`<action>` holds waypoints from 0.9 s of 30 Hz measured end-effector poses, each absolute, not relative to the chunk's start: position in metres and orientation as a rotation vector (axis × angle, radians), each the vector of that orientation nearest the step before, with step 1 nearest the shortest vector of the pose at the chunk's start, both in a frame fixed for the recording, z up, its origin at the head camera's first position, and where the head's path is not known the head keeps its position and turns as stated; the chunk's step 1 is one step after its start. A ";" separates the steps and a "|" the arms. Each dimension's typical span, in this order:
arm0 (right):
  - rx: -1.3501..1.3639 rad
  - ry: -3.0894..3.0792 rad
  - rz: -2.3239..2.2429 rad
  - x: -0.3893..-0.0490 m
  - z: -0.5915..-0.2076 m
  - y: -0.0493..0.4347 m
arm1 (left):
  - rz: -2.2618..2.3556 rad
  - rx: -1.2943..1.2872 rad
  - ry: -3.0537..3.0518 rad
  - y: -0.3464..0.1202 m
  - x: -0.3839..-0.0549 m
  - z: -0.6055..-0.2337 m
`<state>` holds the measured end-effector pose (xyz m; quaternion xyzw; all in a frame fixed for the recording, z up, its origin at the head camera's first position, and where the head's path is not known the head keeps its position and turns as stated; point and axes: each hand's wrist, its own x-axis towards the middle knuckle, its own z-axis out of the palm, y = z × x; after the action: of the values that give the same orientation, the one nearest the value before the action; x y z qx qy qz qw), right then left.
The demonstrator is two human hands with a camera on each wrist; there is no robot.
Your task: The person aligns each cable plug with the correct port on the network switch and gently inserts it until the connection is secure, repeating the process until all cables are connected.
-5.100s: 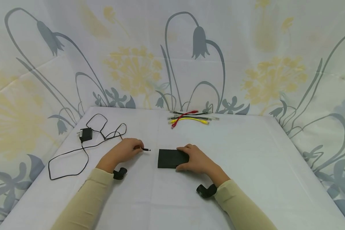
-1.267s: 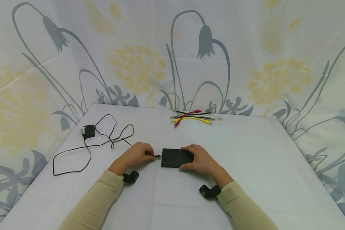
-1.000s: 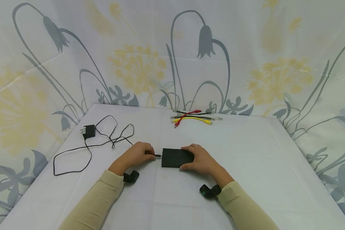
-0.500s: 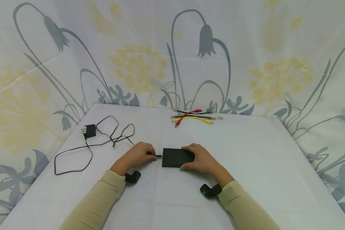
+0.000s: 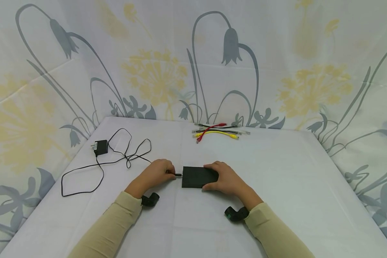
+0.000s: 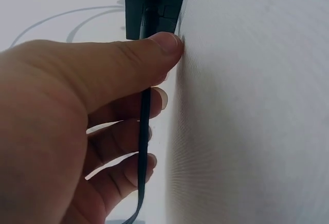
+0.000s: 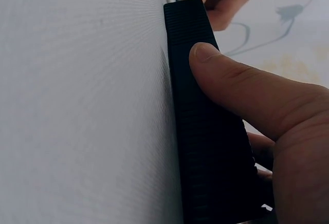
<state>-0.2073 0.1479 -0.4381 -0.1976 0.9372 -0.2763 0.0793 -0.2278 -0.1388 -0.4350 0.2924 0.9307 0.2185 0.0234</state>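
Note:
My left hand [image 5: 155,174] pinches the black barrel plug [image 5: 178,175] of a power adapter's cord between thumb and fingers. The plug points right and its tip is at the left end of a flat black box [image 5: 193,177] with ribbed edges. In the left wrist view, the plug [image 6: 149,22] lines up with the box's end face [image 6: 134,8], and the cord [image 6: 144,147] runs back past my curled fingers. My right hand [image 5: 224,179] grips the box from its right end; in the right wrist view, the thumb lies along the ribbed side [image 7: 190,95].
The black power adapter [image 5: 101,147] lies at the left of the white table [image 5: 277,172], its thin cord [image 5: 84,194] in loose loops. At the back, several short network cables lie in a pile, among them a red cable [image 5: 209,131] and a yellow cable [image 5: 220,133].
Since about five seconds ago, my left hand has carried the plug rightward and slightly nearer, from apart from the box up to its left end. Over the last second both hands stay nearly still.

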 end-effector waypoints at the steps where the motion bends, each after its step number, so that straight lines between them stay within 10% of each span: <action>1: -0.592 2.804 -0.827 -0.207 -0.438 0.148 | 0.683 0.905 2.876 -0.139 -0.228 -0.435; 27: -0.606 2.801 -0.851 -0.207 -0.437 0.148 | 0.697 0.991 2.793 -0.139 -0.226 -0.433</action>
<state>-0.2071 0.1483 -0.4372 -0.2021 0.9343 -0.2838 0.0758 -0.2263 -0.1388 -0.4331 0.3251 0.9163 0.2286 0.0487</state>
